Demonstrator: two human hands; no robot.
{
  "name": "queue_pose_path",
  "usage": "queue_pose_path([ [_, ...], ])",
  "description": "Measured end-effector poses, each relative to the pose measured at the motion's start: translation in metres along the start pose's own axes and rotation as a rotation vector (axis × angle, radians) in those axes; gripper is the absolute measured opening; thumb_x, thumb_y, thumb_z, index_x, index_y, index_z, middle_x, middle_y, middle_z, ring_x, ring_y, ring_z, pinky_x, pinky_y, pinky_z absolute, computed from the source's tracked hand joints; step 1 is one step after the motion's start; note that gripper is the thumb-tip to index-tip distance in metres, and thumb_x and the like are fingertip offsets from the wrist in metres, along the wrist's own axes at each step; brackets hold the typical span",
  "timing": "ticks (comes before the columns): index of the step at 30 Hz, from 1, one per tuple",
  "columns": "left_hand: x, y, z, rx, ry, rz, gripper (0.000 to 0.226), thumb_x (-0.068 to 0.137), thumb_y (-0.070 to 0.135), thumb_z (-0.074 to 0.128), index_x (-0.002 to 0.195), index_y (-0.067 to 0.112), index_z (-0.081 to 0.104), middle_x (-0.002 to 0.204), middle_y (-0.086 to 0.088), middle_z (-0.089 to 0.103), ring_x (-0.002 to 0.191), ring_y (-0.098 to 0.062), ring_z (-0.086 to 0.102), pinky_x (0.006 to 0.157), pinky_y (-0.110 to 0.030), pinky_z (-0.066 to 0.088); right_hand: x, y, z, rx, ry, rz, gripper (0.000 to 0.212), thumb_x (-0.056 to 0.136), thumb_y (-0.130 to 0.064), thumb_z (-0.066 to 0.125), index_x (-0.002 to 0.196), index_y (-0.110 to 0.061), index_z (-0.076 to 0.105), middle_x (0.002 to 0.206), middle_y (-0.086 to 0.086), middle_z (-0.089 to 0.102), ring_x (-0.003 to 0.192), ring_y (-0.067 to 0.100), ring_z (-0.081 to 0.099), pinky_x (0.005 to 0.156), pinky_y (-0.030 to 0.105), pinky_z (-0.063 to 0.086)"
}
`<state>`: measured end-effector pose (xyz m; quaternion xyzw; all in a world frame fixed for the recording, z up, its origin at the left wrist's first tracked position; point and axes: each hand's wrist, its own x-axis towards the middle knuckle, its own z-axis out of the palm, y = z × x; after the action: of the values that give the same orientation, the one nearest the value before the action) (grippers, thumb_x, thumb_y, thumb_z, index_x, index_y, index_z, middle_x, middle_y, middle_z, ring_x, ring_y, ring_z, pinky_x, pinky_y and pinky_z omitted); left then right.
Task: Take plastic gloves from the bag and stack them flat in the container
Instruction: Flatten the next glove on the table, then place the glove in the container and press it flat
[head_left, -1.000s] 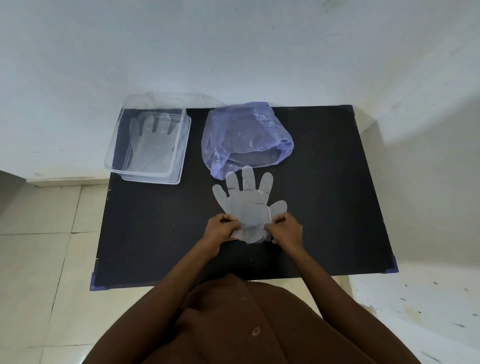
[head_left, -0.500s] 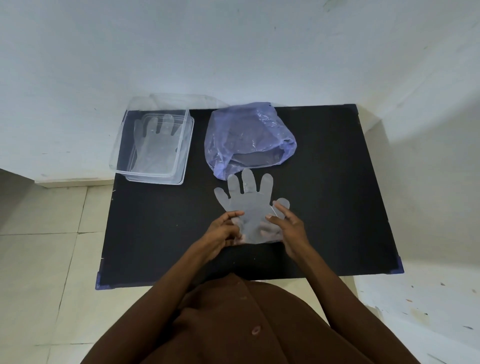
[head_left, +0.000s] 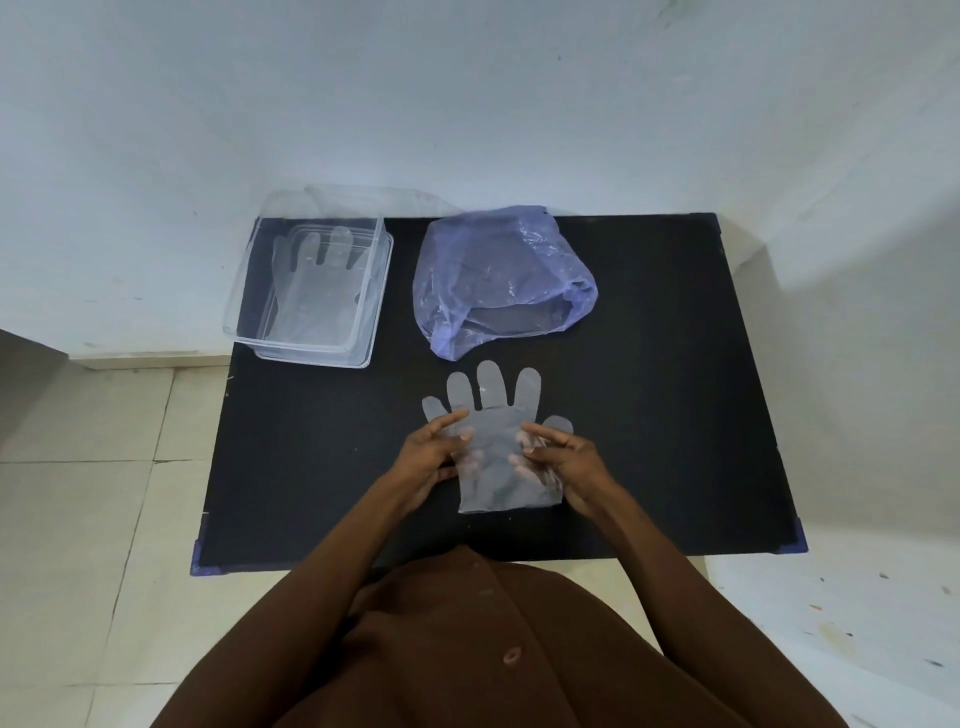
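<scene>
Gloves are the job, so start from the black worktop (head_left: 649, 415), where everything sits: the clear container (head_left: 249, 291) at the far left already holds a glove lying flat, the blue bag (head_left: 498, 270) slumps at far centre, and one clear glove (head_left: 493, 415) lies spread near you, fingers pointing far. Judge it as featherlight, limp film, likely slippery and quick to cling or crease, so take it by both side edges near the cuff and carry it taut. Your left hand (head_left: 431, 457) and right hand (head_left: 566, 462) flank it, palms turned inward. Each grip looks loose, fingers seemingly tucked under the film, not pinched shut.
</scene>
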<state>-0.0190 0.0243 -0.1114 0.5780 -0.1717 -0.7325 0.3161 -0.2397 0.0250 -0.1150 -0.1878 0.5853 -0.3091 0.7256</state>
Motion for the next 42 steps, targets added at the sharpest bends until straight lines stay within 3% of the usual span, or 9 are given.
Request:
queue_pose_path([
  [4,0.004,0.002,0.000,0.020,-0.021,-0.013,0.041,0.094,-0.003,0.057,0.127,0.019,0.067,0.132,-0.013,0.065,0.108,-0.023,0.066,0.095,-0.039,0.056,-0.001,0.002,0.000,-0.085,0.003,0.005,0.032,0.090,-0.011,0.073,0.121,-0.017,0.072,0.118,0.004,0.074,0.104,0.020,0.073,0.076,0.025,0.061],
  [9,0.000,0.012,-0.009,0.116,-0.040,0.014,0.056,0.091,-0.007,0.059,0.140,0.020,0.056,0.138,-0.006,0.059,0.112,-0.020,0.066,0.084,-0.030,0.060,0.001,-0.011,0.015,-0.085,0.004,-0.028,0.030,0.093,-0.004,0.066,0.123,-0.008,0.069,0.114,0.005,0.073,0.095,0.016,0.073,0.077,0.026,0.063],
  [12,-0.006,0.025,-0.016,0.127,-0.073,0.045,0.063,0.089,-0.008,0.061,0.144,0.019,0.050,0.130,-0.007,0.062,0.108,-0.021,0.068,0.078,-0.029,0.062,0.006,-0.019,0.028,-0.086,0.003,-0.063,0.032,0.092,0.002,0.065,0.123,-0.006,0.068,0.120,0.012,0.071,0.103,0.025,0.073,0.085,0.036,0.063],
  [15,-0.013,0.048,-0.025,0.105,-0.072,0.106,0.065,0.088,-0.009,0.062,0.146,0.019,0.048,0.131,-0.003,0.059,0.109,-0.018,0.065,0.085,-0.033,0.061,0.011,-0.030,0.048,-0.111,0.015,-0.145,0.036,0.087,0.004,0.070,0.121,-0.006,0.070,0.121,0.014,0.071,0.110,0.027,0.071,0.095,0.044,0.058],
  [20,-0.022,0.092,-0.051,0.032,-0.070,0.219,0.067,0.089,-0.011,0.060,0.147,0.018,0.046,0.143,-0.003,0.054,0.115,-0.018,0.063,0.097,-0.035,0.056,0.007,-0.058,0.095,-0.126,0.008,-0.278,0.039,0.084,0.005,0.074,0.121,-0.009,0.071,0.119,0.008,0.073,0.099,0.019,0.074,0.081,0.030,0.063],
  [23,-0.029,0.119,-0.070,-0.040,-0.065,0.320,0.066,0.088,-0.013,0.058,0.146,0.019,0.049,0.144,-0.003,0.052,0.119,-0.020,0.062,0.093,-0.030,0.059,0.005,-0.076,0.130,-0.127,-0.004,-0.357,0.040,0.083,0.003,0.075,0.121,-0.012,0.071,0.118,0.004,0.072,0.104,0.021,0.073,0.090,0.036,0.061],
  [30,-0.038,0.171,-0.110,-0.076,0.006,0.469,0.063,0.089,-0.002,0.066,0.141,0.030,0.053,0.146,0.000,0.049,0.124,-0.029,0.058,0.099,-0.045,0.056,0.012,-0.109,0.209,-0.182,-0.010,-0.498,0.034,0.084,-0.008,0.079,0.114,-0.024,0.075,0.115,-0.008,0.072,0.102,0.020,0.074,0.088,0.039,0.062],
  [37,-0.028,0.208,-0.147,0.055,0.083,0.593,0.064,0.089,-0.001,0.066,0.143,0.029,0.051,0.148,-0.002,0.046,0.121,-0.027,0.058,0.091,-0.039,0.060,0.028,-0.127,0.267,-0.244,0.014,-0.566,0.038,0.088,-0.006,0.075,0.125,-0.013,0.070,0.105,-0.016,0.069,0.079,-0.006,0.073,0.068,0.013,0.059],
  [42,-0.013,0.242,-0.171,0.299,0.115,0.671,0.069,0.092,-0.003,0.060,0.151,0.025,0.038,0.150,-0.002,0.041,0.100,-0.015,0.063,0.073,-0.020,0.059,0.046,-0.136,0.300,-0.277,0.043,-0.608,0.038,0.089,-0.002,0.072,0.125,-0.016,0.070,0.112,-0.001,0.075,0.091,0.016,0.077,0.079,0.037,0.064],
])
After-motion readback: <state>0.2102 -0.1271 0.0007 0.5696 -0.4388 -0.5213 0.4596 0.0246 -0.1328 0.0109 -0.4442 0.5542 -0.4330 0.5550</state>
